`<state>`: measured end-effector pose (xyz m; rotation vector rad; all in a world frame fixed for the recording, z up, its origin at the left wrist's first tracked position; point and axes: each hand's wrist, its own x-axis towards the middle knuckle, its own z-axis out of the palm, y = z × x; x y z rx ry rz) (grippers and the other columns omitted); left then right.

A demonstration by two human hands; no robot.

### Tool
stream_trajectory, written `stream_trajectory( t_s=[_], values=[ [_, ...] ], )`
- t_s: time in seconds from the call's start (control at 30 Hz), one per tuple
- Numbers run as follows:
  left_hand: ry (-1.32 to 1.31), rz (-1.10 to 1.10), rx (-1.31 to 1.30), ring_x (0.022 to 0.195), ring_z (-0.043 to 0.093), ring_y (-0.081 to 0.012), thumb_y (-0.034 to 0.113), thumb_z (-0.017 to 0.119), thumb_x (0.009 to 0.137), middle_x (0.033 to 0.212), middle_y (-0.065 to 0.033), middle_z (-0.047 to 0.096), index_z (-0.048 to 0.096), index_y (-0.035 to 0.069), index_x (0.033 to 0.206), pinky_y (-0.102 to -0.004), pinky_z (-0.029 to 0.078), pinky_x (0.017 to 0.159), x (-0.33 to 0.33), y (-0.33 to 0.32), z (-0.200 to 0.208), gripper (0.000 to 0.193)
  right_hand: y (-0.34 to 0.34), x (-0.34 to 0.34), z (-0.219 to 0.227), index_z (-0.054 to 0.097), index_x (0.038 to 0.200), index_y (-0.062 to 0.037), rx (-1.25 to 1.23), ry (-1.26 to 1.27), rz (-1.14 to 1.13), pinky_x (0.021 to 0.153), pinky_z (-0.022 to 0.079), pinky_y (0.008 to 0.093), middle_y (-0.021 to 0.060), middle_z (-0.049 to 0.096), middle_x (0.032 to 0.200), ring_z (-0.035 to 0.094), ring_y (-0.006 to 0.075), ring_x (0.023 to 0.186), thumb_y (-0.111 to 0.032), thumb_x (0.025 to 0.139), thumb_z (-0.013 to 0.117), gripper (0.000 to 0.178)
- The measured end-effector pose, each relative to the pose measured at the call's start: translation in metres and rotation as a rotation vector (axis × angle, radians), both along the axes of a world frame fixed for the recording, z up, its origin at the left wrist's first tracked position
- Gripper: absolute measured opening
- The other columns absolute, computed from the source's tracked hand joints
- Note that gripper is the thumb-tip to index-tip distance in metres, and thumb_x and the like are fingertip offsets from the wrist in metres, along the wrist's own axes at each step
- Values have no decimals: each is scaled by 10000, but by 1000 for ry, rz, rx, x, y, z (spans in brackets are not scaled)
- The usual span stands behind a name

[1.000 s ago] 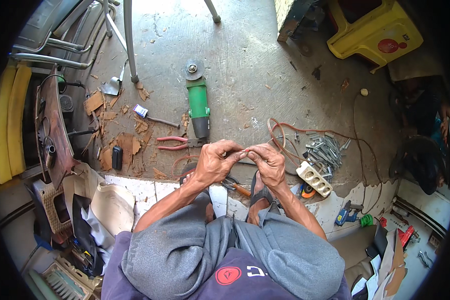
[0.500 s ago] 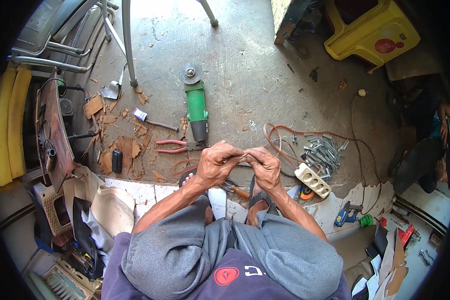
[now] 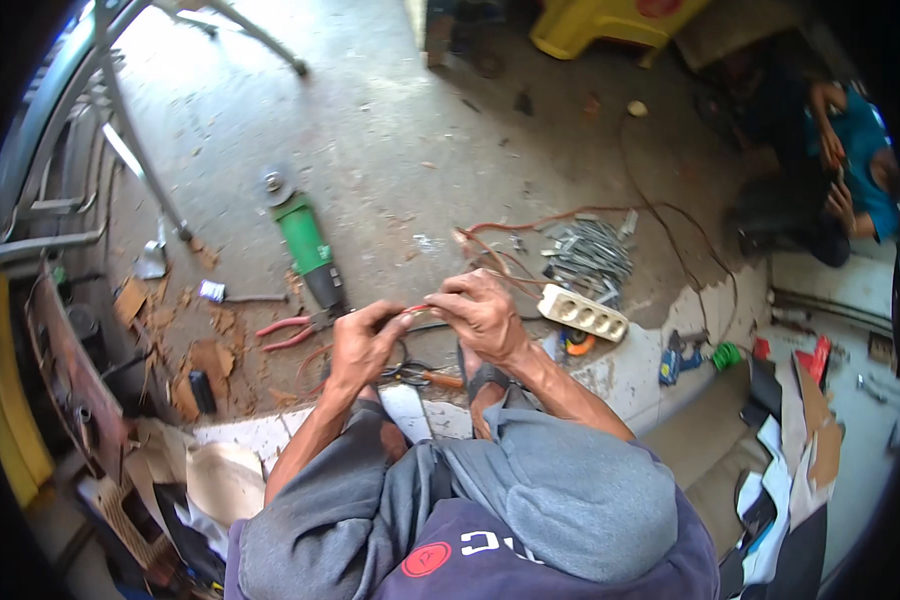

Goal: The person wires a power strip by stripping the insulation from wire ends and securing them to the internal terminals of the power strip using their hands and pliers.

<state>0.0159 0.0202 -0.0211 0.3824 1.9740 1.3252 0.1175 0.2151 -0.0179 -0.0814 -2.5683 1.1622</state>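
Observation:
My left hand [image 3: 363, 342] and my right hand [image 3: 482, 312] are close together above my feet. Both pinch a thin reddish wire [image 3: 415, 309] between their fingertips, with a short bit showing in the gap. A brown cord [image 3: 530, 224] loops on the floor just beyond my right hand; whether it joins the wire I cannot tell. A cream power strip [image 3: 590, 316] lies right of that hand. Beyond my left hand rest a green angle grinder [image 3: 305, 242] with its disc facing up and red-handled pliers [image 3: 286, 334].
Loose metal pieces [image 3: 588, 258] are heaped behind the power strip. A blue power tool [image 3: 676, 362] lies at right. Metal chair legs [image 3: 140, 150] stand at far left, and a yellow stool [image 3: 610, 35] at the back. Another person [image 3: 855, 165] sits at far right, hands together.
My view has turned, so the floor things appear shifted left. My hands have drawn slightly apart, and red wire now shows between them.

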Motion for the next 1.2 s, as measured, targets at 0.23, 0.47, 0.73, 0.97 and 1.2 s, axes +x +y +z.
stream_trajectory(
  t_s=[0.23, 0.47, 0.73, 0.97, 1.2],
  values=[
    [69, 8, -115, 640, 625, -90, 181, 731, 892, 726, -72, 720, 762, 5, 983, -268, 492, 604, -4, -7, 3, 200, 27, 121, -29, 728, 998, -40, -58, -487, -293, 779, 534, 397, 150, 671, 905, 663, 338, 854, -144, 895, 639, 171],
    [280, 35, -225, 651, 670, -140, 187, 747, 868, 745, -127, 728, 760, 1, 959, -286, 513, 615, -12, -7, 1, 207, 29, 182, -46, 721, 962, -61, -2, -802, -453, 790, 528, 469, 188, 682, 935, 652, 400, 871, -194, 890, 643, 170],
    [295, -17, -190, 684, 705, -215, 226, 734, 870, 796, -173, 724, 760, 13, 963, -332, 526, 625, -9, -10, -7, 234, -11, 83, -63, 707, 944, -85, 73, -426, 22, 732, 526, 449, 143, 662, 874, 652, 350, 822, -175, 842, 695, 136],
    [194, 175, -238, 649, 683, -162, 253, 732, 875, 766, -123, 737, 767, 33, 975, -323, 511, 594, -11, -35, -5, 244, -50, 10, -38, 694, 966, -81, 335, -470, 627, 763, 510, 451, 91, 686, 954, 650, 340, 892, -213, 815, 711, 201],
    [112, 266, -131, 663, 657, -123, 195, 726, 886, 746, -113, 723, 753, -1, 975, -294, 507, 607, -12, -37, -12, 216, -85, 38, -68, 611, 1151, -75, 236, -563, 708, 756, 561, 462, 170, 641, 1059, 655, 368, 926, -152, 877, 580, 287]
  ],
)
